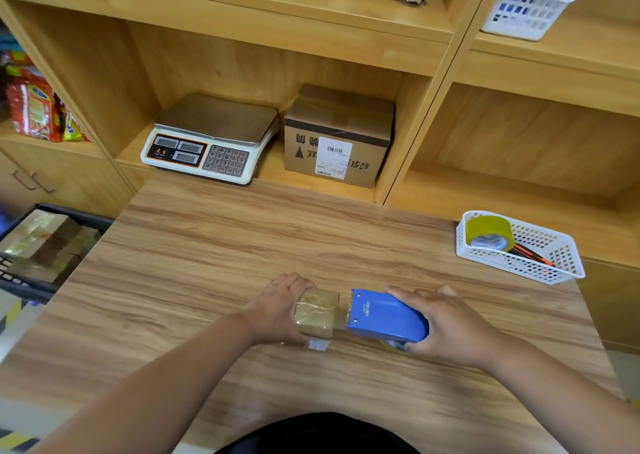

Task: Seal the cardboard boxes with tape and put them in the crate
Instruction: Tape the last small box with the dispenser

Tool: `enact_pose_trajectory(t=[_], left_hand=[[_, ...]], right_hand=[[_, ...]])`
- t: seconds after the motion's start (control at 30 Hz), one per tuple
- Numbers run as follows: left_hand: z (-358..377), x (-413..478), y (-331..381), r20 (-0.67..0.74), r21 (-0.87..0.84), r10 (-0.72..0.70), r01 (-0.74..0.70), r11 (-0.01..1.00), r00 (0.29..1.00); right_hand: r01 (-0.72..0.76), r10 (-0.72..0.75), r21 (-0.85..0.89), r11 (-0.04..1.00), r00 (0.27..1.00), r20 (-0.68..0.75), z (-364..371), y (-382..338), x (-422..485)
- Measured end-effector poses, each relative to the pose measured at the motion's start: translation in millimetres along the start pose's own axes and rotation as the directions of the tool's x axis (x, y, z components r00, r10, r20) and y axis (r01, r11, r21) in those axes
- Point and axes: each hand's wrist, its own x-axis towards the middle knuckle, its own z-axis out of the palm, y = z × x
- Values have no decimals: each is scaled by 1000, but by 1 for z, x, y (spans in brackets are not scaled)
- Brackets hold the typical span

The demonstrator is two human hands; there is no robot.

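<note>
Counter (pixel 242 246) of wood grain carries the work. The left grip (pixel 277 310) is closed around the left end of a small cardboard box (pixel 317 313), fingers over the far edge and thumb on the near side. The box lies flat on the counter, wrapped in glossy tape. A white slip (pixel 318 344) shows beneath its near corner.

The right grip (pixel 450 329) is wrapped over the rear of a blue tape dispenser (pixel 386 317). The dispenser's toothed front edge is just beside the box's right end. A strip of tape (pixel 341 315) spans the gap between them. White lettering on the blue cover is inverted to the camera and appears to read "deli"; the smaller line under it is illegible.

Far left of the left grip, below counter level, is a black crate (pixel 79 220) holding taped boxes (pixel 38 239). Nothing lies on the counter between that grip and the crate.

Beyond and right of the right grip stands a white basket (pixel 554 273) with a yellow-green tape roll (pixel 488 234) and orange-and-black pens (pixel 530 254).

In the shelf bay beyond both grips:
- An electronic scale (pixel 207 142) with three displays and a numeric keypad; its brand mark is unreadable.
- A larger carton (pixel 337 138) with inverted black Chinese characters, a triangle mark and a white barcode label.

Snack packets (pixel 34 111) sit on a shelf far left.
</note>
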Motion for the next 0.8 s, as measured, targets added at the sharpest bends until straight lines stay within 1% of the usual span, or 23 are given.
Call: enact_pose_trajectory(t=[0.27,0.47,0.6,0.73,0.8], left_hand=[[1,3,-1,14,-14,-7,7,1000,1000],[0,3,3,15,6,-7,7,1000,1000],[-3,0,7,5,23,2,-2,1000,1000],[-5,-3,12,16,78,9,-10,997,1000],[-7,-3,15,29,171,7,-11,985,1000]], right_hand=[[-40,44,-78,996,998,52,6,23,-10],[-16,28,-201,979,998,59,20,15,6],[-2,16,-221,975,998,62,30,4,17],[-3,19,-228,974,998,66,36,-4,24],[-13,27,-219,976,998,61,36,-7,25]])
